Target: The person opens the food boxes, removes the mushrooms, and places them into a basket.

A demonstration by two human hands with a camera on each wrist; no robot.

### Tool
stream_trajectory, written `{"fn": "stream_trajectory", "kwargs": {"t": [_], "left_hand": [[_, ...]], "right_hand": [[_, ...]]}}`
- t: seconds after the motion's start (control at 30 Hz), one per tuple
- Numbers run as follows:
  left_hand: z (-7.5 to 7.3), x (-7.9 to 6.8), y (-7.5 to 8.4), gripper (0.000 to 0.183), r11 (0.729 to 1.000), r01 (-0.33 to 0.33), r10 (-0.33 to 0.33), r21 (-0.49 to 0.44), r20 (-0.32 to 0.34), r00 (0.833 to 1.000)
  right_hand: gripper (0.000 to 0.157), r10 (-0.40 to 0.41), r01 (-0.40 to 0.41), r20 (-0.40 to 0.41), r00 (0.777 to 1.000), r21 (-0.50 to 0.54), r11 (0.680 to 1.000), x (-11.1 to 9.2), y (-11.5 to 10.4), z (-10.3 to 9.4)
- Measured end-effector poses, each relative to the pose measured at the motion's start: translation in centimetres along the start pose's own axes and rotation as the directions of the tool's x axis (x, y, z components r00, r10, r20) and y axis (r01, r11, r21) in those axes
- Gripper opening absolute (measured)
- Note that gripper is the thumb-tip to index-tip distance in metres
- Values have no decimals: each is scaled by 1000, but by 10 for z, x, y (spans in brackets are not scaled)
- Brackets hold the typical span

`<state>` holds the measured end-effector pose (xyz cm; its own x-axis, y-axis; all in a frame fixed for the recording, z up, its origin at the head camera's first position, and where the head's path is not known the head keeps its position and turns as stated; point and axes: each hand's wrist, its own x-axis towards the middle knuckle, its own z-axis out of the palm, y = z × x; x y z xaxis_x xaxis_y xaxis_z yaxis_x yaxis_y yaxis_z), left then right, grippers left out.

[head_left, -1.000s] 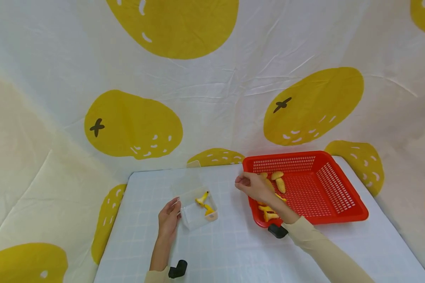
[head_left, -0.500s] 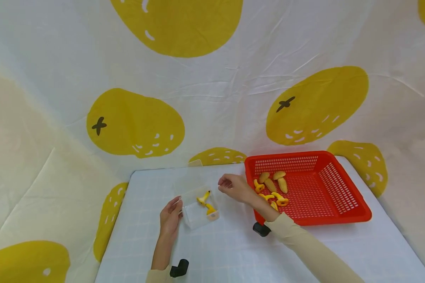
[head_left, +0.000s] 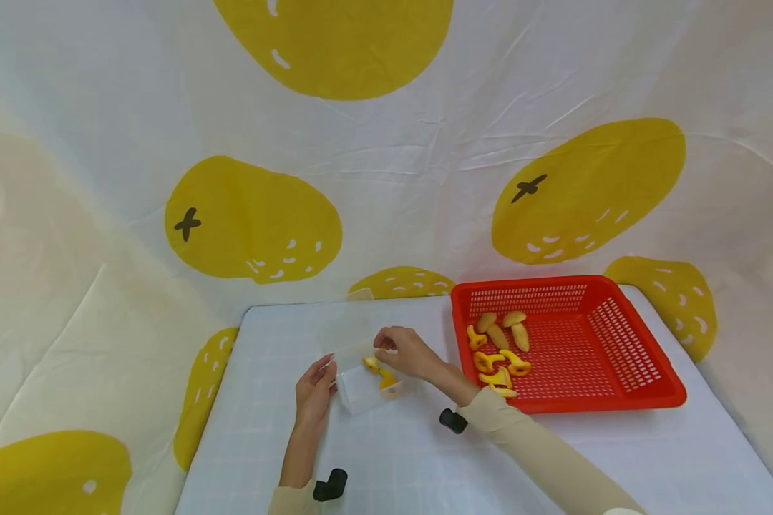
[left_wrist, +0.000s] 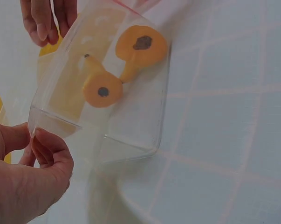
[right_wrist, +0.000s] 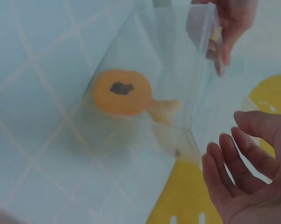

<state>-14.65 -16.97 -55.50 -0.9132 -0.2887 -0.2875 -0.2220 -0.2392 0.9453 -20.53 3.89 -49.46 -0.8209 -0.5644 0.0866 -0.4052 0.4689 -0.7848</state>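
Observation:
In the head view, my left hand (head_left: 315, 390) is at the left side of a clear plastic box (head_left: 357, 399). Its thumb and fingers pinch the box's edge, as the left wrist view also shows. Two yellow mushrooms with dark spots lie inside: one mushroom (left_wrist: 103, 91) nearer that hand, another mushroom (left_wrist: 140, 45) beyond it. My right hand (head_left: 407, 352) hovers at the box's far right corner, partly covering the mushrooms from above. In the right wrist view its fingers (right_wrist: 229, 151) are loosely bent, apart from the thumb, with nothing between them.
A red perforated basket (head_left: 673, 392) stands on the right of the white table (head_left: 386, 468). Several yellow mushrooms (head_left: 499, 379) and two brown mushrooms (head_left: 517, 330) lie along its left side. The box's transparent lid (head_left: 348, 323) extends behind it. A patterned cloth (head_left: 399, 214) hangs at the back.
My right hand has moved left from over the basket's edge to the box, uncovering the mushrooms in the basket. The left hand stays on the box, and the whole view has shifted slightly.

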Motion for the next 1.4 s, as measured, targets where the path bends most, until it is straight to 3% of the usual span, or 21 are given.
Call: {"fn": "stream_trajectory", "kwargs": {"t": [0.27,0.43,0.53,0.73,0.9,0.97,1.1,1.2,1.3,1.4], "left_hand": [[0,0,-1,40,1000,-8,8,5,0,1000],[0,1,-1,42,1000,-10,10,18,-2,1000],[0,-1,3,42,1000,3,-3,3,8,1000],[1,-3,7,41,1000,8,-8,-6,5,1000],[-1,1,0,43,1000,-12,12,-9,1,1000],[0,0,-1,42,1000,-17,17,-6,1,1000],[1,0,-2,40,1000,-19,19,2,-9,1000],[1,0,-3,40,1000,-17,17,12,-13,1000],[1,0,-2,39,1000,-11,11,28,-16,1000],[1,0,-1,39,999,-2,3,48,-22,1000]], "right_hand": [[17,-73,77,40,997,-97,992,8,2,23],[20,-76,88,55,996,-260,962,8,1,35],[18,-130,131,31,991,-390,912,6,0,43],[12,-203,142,-36,978,-598,789,9,0,56],[7,-306,140,-102,947,-726,673,10,4,66],[6,-330,144,-108,938,-743,654,9,6,68],[6,-328,160,-88,941,-736,657,6,6,65],[12,-306,163,-83,948,-698,697,6,3,60],[14,-279,170,-83,957,-619,767,5,-1,51],[11,-222,164,-67,973,-478,863,5,-4,42]]}}
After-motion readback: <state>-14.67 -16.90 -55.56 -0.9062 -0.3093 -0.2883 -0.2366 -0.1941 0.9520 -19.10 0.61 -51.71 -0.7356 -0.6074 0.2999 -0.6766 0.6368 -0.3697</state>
